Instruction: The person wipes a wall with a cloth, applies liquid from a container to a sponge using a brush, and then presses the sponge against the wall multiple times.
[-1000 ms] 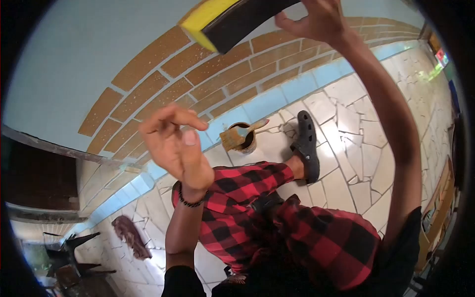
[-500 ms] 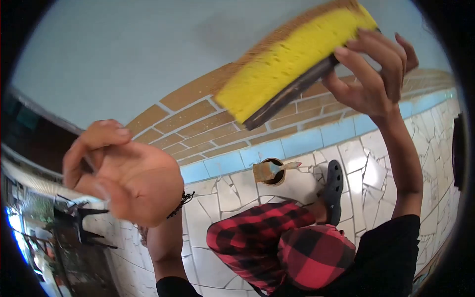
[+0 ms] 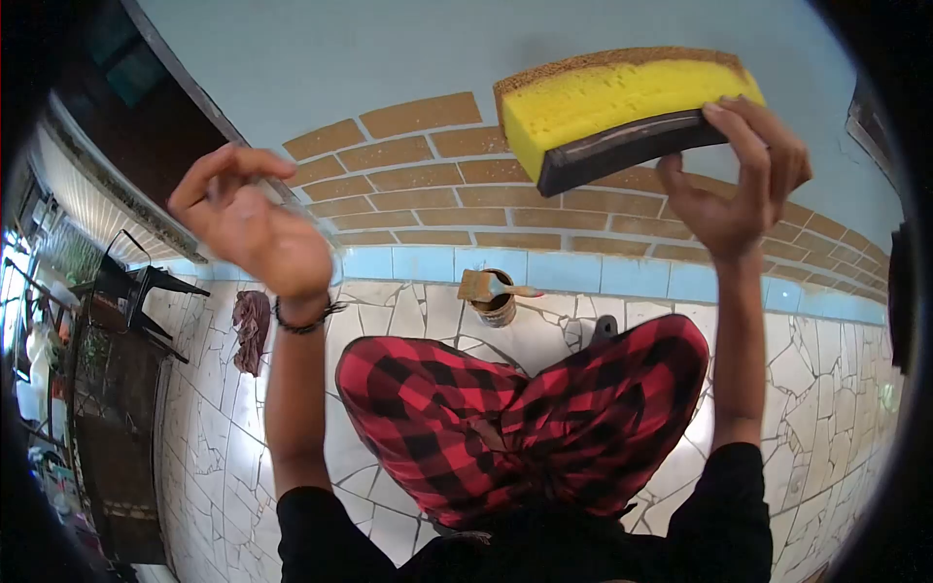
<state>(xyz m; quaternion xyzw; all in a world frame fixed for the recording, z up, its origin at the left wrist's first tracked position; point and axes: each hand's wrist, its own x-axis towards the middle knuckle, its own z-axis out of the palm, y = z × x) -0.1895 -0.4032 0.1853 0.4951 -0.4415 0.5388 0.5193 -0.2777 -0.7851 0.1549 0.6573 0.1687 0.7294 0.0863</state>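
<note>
My right hand (image 3: 743, 185) grips a thick yellow sponge (image 3: 622, 102) by its dark backing (image 3: 632, 146), thumb below and fingers over the end. Brown colour coats the sponge's far face, turned toward the wall. It is held up in front of the painted brick pattern (image 3: 408, 153), and I cannot tell whether it touches the wall. My left hand (image 3: 258, 228) is raised to the left before the wall, palm up, its fingers loosely bent and apart. Nothing shows clearly in it; a faint clear edge beside the palm is too blurred to name.
On the floor (image 3: 379, 486) by the blue skirting tiles (image 3: 564, 272) stands a small can (image 3: 498, 313) with a paintbrush (image 3: 491, 287) across its top. A crumpled dark cloth (image 3: 251, 332) lies at left, near a black chair (image 3: 155, 291). A doorway (image 3: 126, 68) opens at upper left.
The view has shifted and levelled, bringing both checkered knees and the cloth into sight. My right hand still holds the sponge, now turned more level. The left hand has tilted back.
</note>
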